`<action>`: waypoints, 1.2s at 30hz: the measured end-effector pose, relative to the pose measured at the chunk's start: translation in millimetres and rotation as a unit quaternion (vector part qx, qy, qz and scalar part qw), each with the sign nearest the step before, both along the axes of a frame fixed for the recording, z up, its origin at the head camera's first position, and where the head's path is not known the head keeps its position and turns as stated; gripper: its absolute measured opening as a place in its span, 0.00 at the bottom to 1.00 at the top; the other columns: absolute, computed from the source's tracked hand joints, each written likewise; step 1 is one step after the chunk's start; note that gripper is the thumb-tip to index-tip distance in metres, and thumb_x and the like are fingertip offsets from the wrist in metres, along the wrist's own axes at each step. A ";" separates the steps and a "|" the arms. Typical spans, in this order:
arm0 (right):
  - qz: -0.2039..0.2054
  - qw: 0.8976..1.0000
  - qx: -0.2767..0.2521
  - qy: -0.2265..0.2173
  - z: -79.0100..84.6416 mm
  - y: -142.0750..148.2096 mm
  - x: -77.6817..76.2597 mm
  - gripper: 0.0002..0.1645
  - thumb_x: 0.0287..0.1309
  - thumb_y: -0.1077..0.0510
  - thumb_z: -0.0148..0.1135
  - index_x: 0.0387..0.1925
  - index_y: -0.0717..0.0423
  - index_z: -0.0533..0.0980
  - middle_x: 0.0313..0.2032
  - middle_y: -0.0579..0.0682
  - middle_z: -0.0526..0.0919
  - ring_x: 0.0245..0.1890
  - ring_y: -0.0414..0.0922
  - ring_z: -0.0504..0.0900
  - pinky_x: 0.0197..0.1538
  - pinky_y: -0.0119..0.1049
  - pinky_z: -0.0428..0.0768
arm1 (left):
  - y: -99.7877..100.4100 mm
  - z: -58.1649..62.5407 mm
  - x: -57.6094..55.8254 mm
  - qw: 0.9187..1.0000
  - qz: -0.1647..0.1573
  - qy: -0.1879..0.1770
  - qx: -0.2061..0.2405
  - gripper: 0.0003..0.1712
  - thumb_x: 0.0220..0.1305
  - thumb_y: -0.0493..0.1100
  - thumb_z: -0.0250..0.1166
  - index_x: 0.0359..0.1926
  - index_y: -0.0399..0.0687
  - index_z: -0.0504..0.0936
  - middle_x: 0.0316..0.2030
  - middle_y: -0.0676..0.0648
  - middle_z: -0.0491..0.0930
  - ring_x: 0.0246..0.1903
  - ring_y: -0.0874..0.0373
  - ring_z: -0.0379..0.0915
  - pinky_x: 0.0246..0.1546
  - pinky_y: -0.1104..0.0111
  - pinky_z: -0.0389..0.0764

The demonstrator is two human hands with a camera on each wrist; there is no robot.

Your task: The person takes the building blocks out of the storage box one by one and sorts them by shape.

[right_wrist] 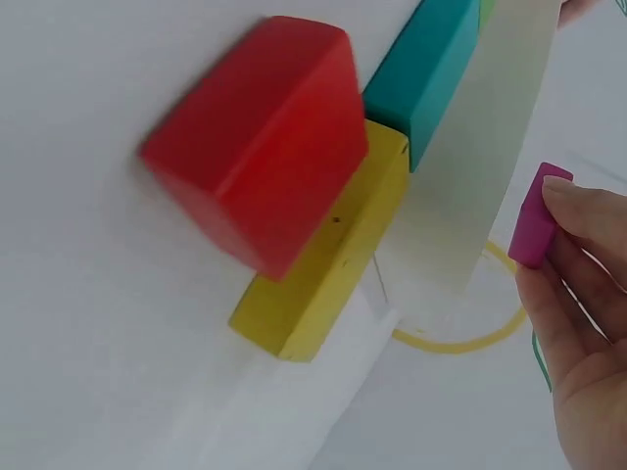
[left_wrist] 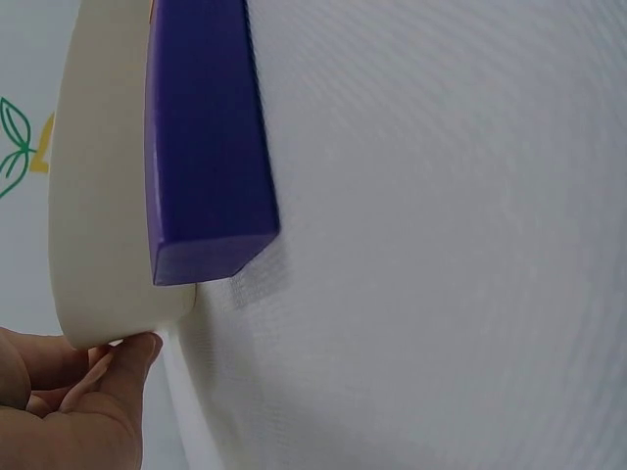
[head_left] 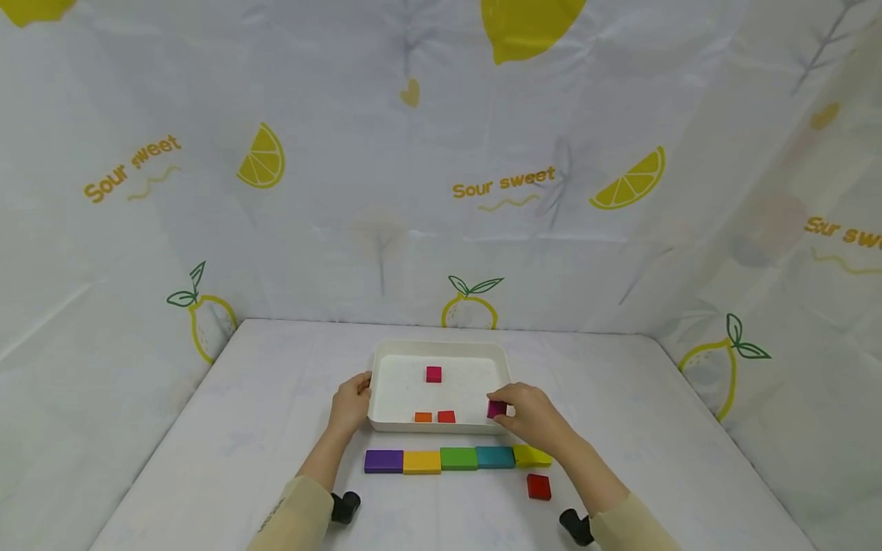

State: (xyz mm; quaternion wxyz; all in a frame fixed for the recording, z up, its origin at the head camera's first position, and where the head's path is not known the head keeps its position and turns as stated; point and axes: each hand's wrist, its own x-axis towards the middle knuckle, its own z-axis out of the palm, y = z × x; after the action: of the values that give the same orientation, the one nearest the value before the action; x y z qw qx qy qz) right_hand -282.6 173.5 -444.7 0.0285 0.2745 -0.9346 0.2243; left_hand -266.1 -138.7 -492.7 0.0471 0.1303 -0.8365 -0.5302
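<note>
A white tray (head_left: 441, 349) stands on the table, and my left hand (head_left: 351, 402) grips its left side; in the left wrist view the thumb and fingers (left_wrist: 127, 377) meet at the tray's corner. My right hand (head_left: 534, 413) pinches a magenta block (head_left: 496, 409) over the tray's right end, and the right wrist view shows the magenta block (right_wrist: 537, 220) between thumb and fingertips. Inside the tray lie a crimson block (head_left: 433, 374) toward the back, and an orange block (head_left: 423, 417) and a red block (head_left: 446, 416) by the front wall.
In front of the tray runs a row of blocks: purple (head_left: 383, 461), amber (head_left: 422, 462), green (head_left: 458, 459), teal (head_left: 494, 458) and yellow (head_left: 532, 456). A loose red block (head_left: 539, 487) lies nearer, below the yellow one. A lemon-printed cloth (head_left: 386, 191) hangs behind the table.
</note>
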 end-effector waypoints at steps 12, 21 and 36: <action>0.050 0.999 -0.005 -0.016 -5.8 18.7 26.2 0.21 0.51 0.64 0.72 0.50 0.58 0.83 0.45 0.49 0.88 0.47 0.48 0.85 0.50 0.40 0.87 | -1.0 -4.9 1.2 1.000 0.006 -0.007 0.004 0.25 0.73 0.32 0.48 0.68 0.30 0.66 0.64 0.30 0.73 0.66 0.36 0.69 0.67 0.49 0.74; 0.095 0.994 0.031 -0.033 -4.9 21.3 44.3 0.18 0.52 0.62 0.72 0.47 0.54 0.85 0.45 0.44 0.87 0.46 0.42 0.83 0.49 0.37 0.87 | -1.2 -4.4 0.2 1.000 0.007 -0.004 -0.001 0.25 0.72 0.32 0.48 0.68 0.30 0.67 0.64 0.30 0.73 0.66 0.36 0.69 0.66 0.49 0.74; 0.138 0.989 0.059 -0.008 -26.2 39.2 57.6 0.16 0.47 0.62 0.74 0.42 0.51 0.86 0.38 0.37 0.86 0.35 0.29 0.73 0.41 0.28 0.80 | 0.3 -1.7 -0.2 1.000 0.002 0.004 -0.004 0.24 0.72 0.32 0.49 0.67 0.30 0.67 0.63 0.30 0.74 0.65 0.35 0.70 0.65 0.49 0.76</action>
State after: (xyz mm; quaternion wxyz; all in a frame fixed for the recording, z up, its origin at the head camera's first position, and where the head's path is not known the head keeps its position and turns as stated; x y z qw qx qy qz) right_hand -225.0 212.7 -470.9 -0.0260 0.4002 -0.8996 0.1729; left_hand -266.3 -138.4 -494.4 0.0517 0.1297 -0.8380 -0.5276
